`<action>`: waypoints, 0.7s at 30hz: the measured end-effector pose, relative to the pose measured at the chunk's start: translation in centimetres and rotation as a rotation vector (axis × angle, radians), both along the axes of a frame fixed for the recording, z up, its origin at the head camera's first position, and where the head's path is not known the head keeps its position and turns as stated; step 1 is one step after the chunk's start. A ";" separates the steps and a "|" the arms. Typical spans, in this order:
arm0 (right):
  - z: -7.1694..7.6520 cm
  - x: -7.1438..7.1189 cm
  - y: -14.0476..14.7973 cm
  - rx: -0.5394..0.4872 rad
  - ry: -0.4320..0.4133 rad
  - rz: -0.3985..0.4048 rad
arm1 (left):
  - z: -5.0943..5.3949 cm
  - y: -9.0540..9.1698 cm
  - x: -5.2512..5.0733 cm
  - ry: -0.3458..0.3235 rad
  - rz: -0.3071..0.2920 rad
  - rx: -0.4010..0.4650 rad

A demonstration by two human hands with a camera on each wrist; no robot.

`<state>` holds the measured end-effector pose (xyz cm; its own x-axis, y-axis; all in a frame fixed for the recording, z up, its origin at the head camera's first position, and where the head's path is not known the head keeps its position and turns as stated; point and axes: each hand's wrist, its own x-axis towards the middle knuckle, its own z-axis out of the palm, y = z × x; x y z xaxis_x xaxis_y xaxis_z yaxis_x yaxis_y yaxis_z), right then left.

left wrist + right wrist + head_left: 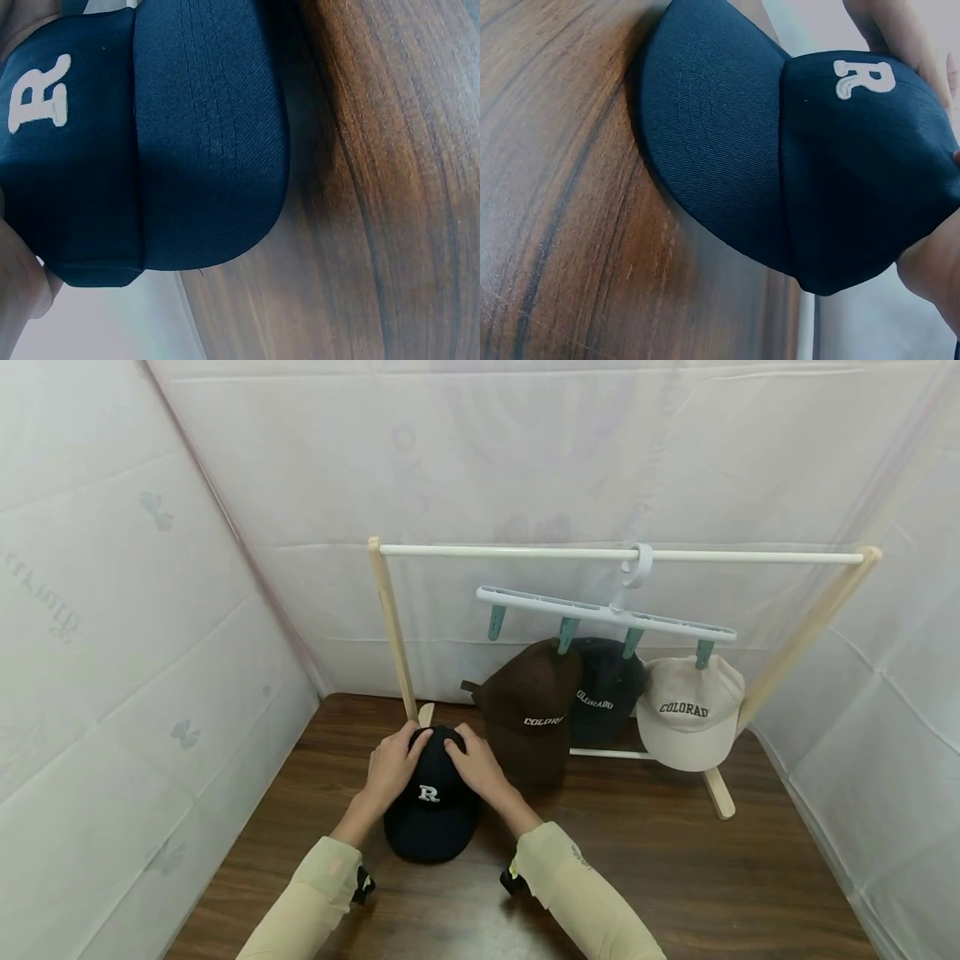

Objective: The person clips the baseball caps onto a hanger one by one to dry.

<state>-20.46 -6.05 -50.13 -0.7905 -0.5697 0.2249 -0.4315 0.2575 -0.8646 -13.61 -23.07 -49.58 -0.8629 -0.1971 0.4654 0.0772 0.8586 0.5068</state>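
A black baseball cap (pixel 429 835) with a white letter R on its front is between my two hands, above or on the table with its brim toward me. My left hand (pixel 392 768) grips the left side of the crown, thumb over the top. On the other side, my right hand (pixel 480 767) grips the crown likewise. Both wrist views show the dark brim up close, in the left one the cap (pixel 214 142) and in the right one the cap (pixel 712 142). The fingers behind the crown are mostly hidden.
A wooden rack with a white rod (pixel 510 552) carries a white clip hanger (pixel 585 608). Its teal clips hold a brown cap (pixel 528 693), a dark cap (pixel 607 681) and a beige cap (pixel 690 727). The leftmost clip (pixel 496 622) holds nothing. Pale curtains surround the brown table (pixel 637 877).
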 end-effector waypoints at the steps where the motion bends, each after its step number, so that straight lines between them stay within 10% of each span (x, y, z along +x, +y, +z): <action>1: 0.0 0.0 0.0 -0.005 -0.002 -0.001 | 0.1 0.0 0.0 0.001 -0.003 -0.002; 21: 2.9 0.4 0.1 -0.007 0.020 -0.006 | 2.0 -0.6 -0.3 0.085 -0.054 0.013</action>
